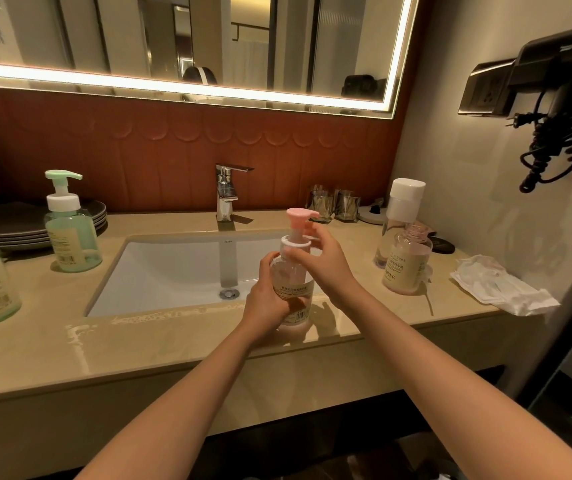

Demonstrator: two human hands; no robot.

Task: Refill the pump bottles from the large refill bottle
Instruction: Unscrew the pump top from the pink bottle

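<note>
My left hand (265,306) wraps the body of the pink pump bottle (293,289). My right hand (327,265) grips its white collar (295,242), both forearms stretched forward. The bottle stands on the desk's (139,348) narrow strip between the sink's (173,268) front-right rim and the desk edge. The capped refill bottle (405,199) stands right of the sink, behind an uncapped pink bottle (409,265).

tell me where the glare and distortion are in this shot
Head view: the mirror's light strip blows out white and throws glare on the countertop; the wide lens bows both; the pink pump bottle is sharp; below the counter is dark.
</note>
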